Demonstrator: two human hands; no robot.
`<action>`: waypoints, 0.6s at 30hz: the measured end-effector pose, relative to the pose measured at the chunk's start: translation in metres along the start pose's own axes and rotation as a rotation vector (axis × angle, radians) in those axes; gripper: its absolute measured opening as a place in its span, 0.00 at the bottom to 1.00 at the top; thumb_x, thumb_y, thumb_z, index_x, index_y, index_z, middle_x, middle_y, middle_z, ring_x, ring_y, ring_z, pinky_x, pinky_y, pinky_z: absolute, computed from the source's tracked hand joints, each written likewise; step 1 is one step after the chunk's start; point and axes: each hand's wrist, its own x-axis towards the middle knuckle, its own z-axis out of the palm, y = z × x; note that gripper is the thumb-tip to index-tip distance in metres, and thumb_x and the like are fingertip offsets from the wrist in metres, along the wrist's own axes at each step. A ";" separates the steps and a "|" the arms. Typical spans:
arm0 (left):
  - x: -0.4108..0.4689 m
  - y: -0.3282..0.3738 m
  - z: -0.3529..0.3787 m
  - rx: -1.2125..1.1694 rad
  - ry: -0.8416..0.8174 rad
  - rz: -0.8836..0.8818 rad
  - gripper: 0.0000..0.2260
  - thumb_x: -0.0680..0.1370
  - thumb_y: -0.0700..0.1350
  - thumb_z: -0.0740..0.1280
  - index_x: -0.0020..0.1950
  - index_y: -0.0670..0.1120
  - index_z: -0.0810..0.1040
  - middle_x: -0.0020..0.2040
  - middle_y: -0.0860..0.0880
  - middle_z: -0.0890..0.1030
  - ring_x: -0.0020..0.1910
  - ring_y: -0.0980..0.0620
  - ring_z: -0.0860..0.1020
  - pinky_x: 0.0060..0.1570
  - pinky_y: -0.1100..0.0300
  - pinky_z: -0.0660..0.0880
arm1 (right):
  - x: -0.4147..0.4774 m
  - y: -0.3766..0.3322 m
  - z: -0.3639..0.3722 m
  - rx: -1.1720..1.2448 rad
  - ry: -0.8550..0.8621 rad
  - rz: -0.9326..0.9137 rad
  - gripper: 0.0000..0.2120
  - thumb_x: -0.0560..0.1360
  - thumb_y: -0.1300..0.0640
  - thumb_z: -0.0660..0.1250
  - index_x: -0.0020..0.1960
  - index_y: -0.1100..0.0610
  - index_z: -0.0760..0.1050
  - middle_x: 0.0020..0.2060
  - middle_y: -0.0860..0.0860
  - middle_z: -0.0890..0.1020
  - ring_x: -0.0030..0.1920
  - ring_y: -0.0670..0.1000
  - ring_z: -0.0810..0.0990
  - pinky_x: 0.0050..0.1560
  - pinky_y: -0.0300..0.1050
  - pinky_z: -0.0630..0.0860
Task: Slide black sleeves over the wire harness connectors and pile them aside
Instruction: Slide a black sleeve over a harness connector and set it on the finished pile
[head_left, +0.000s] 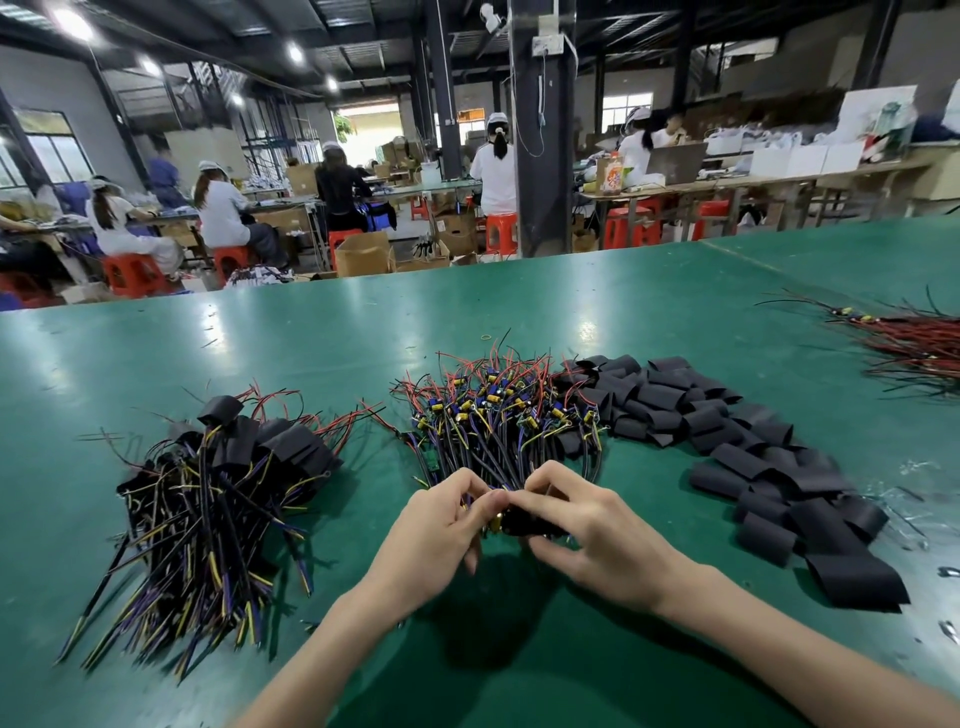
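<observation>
On the green table (322, 332), a heap of bare wire harnesses (498, 410) with blue and yellow parts lies in the middle. Loose black sleeves (748, 441) spread to its right. At the left lies a pile of sleeved harnesses (218, 493). In front of the middle heap my left hand (441, 530) pinches the wires of one harness. My right hand (587, 530) holds a black sleeve (524, 525) at that harness's connector end. My fingers hide most of the connector.
Another bundle of red and black wires (914, 348) lies at the far right of the table. Small scraps lie near the right edge. Beyond the table's far edge, seated people work at benches with red stools and cardboard boxes.
</observation>
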 end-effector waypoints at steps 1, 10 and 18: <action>0.000 -0.001 0.001 0.020 0.022 0.007 0.16 0.74 0.64 0.58 0.43 0.52 0.72 0.25 0.50 0.78 0.23 0.58 0.72 0.30 0.64 0.67 | 0.000 0.000 0.001 0.000 0.006 0.009 0.19 0.74 0.60 0.66 0.64 0.57 0.75 0.49 0.50 0.72 0.43 0.51 0.76 0.47 0.49 0.76; 0.003 -0.001 -0.003 -0.041 -0.054 0.097 0.02 0.80 0.44 0.64 0.48 0.48 0.75 0.39 0.51 0.76 0.31 0.58 0.71 0.32 0.62 0.72 | 0.000 0.002 0.002 -0.010 0.036 0.061 0.15 0.74 0.60 0.66 0.61 0.57 0.75 0.49 0.48 0.71 0.43 0.50 0.76 0.47 0.49 0.75; 0.006 -0.004 -0.014 -0.201 -0.080 0.135 0.06 0.75 0.40 0.70 0.49 0.49 0.79 0.39 0.49 0.79 0.37 0.51 0.78 0.44 0.47 0.79 | 0.000 0.002 -0.002 -0.014 0.081 0.069 0.17 0.73 0.59 0.67 0.62 0.56 0.76 0.50 0.51 0.72 0.43 0.50 0.76 0.47 0.48 0.75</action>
